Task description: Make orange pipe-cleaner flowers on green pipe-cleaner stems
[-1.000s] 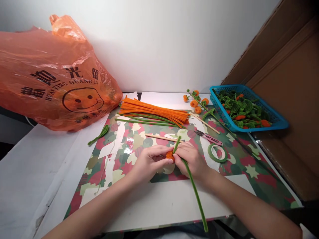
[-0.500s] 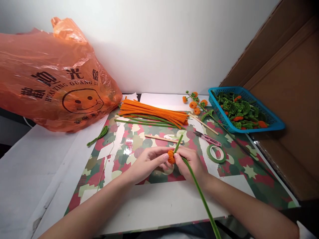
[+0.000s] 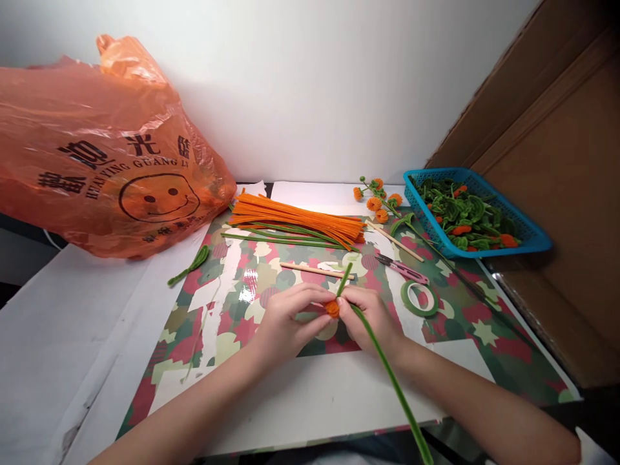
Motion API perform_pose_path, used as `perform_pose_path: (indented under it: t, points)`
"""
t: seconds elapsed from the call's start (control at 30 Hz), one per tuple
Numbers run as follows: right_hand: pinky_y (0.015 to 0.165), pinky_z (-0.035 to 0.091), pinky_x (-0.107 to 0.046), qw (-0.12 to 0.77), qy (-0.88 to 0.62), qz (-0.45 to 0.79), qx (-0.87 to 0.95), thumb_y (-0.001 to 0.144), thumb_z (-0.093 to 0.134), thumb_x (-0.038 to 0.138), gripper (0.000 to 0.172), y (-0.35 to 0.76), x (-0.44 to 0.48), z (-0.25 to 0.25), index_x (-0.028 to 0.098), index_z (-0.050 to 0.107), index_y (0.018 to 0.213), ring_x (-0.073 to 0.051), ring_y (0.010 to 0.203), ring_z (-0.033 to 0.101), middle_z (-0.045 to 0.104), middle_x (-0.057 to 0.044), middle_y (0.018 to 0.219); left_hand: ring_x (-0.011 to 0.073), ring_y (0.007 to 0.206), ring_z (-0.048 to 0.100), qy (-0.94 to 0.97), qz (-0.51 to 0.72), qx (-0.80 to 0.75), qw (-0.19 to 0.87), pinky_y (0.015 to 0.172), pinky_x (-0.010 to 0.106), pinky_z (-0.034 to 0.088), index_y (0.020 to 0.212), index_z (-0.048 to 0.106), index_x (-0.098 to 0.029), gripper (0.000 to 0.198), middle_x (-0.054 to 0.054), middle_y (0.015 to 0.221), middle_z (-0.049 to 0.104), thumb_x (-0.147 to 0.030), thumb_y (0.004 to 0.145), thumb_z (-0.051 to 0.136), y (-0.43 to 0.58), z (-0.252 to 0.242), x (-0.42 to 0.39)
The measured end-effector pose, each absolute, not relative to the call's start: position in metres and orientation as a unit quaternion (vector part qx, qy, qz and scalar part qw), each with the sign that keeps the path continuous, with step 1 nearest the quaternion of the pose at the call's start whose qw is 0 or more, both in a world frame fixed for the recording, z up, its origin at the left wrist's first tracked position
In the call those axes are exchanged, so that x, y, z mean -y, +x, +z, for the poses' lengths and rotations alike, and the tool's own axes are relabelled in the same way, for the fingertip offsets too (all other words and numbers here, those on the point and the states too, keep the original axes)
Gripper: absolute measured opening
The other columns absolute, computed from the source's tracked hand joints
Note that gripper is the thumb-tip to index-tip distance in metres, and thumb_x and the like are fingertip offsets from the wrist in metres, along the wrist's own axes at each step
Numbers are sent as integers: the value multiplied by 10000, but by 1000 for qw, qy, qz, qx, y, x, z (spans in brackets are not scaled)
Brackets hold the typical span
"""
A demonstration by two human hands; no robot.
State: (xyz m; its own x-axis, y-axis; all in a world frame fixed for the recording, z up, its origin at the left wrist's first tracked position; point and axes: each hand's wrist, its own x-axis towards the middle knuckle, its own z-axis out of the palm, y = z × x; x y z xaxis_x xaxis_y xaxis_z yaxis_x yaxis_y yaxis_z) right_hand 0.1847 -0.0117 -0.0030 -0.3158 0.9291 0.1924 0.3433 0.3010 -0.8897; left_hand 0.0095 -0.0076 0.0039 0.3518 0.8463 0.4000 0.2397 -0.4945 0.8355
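Between my two hands is a small ribbed orange ball (image 3: 332, 309). My left hand (image 3: 290, 318) grips it from the left, with thumb and fingertips on its edge. On the right, my right hand (image 3: 371, 318) pinches a green pipe cleaner (image 3: 390, 368) against the ball. One short end of the green stem sticks up past the fingers, and the long part runs down toward the bottom edge. Behind the hands lie a thin wooden stick (image 3: 310, 268), a bundle of orange pipe cleaners (image 3: 295, 217) and some green pipe cleaners (image 3: 285, 237).
Pink-handled scissors (image 3: 404, 268), a roll of green tape (image 3: 419, 298) and another stick (image 3: 397, 242) lie on the right. Finished orange flowers (image 3: 375, 203) are beside a blue basket (image 3: 526, 245). An orange bag (image 3: 159, 129) and a green looped piece (image 3: 192, 263) are on the left.
My left hand's fingers have shifted around the orange ball; the forefinger is now over its top and the thumb lower. My right hand has barely moved.
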Motion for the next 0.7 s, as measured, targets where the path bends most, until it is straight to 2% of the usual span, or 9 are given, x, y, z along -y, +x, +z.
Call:
perform_pose_path:
  t: [0.1,0.3,0.43,0.53,0.7]
  points:
    - [508,282,-232,364,-459,462,666,893,429,257,309,185,12,-3,188,374,597,-99,544,358,373,36,569,140,809,675,809,447,-311,220,707,227,575,995,654,-180,197,73,933,696,-86,825,616,7,0,8]
    - [465,219,-229,359,-464,598,545,847,457,294,311,182,11,5,193,364,568,-79,495,276,309,56,536,183,903,663,869,411,-261,88,734,281,580,1176,582,-159,316,129,1039,668,-68,876,540,3,-10,9]
    - [465,145,-238,356,-462,671,459,794,482,286,283,180,13,9,188,380,548,-73,495,199,238,69,532,195,906,668,888,395,-236,7,695,286,582,1244,543,-155,370,136,1031,677,-64,887,505,3,-7,9]
    - [480,135,-241,353,-440,731,386,749,515,286,256,180,13,8,183,391,550,-75,513,176,224,74,537,216,916,673,896,379,-231,11,691,293,574,1262,535,-152,396,159,1031,685,-49,882,493,4,-2,9]
    - [494,181,-227,351,-407,792,290,702,594,299,350,182,13,5,190,304,538,-63,508,174,251,83,527,226,1005,664,871,402,-236,154,794,321,562,1207,597,-242,355,130,1071,692,-91,903,492,4,0,10]
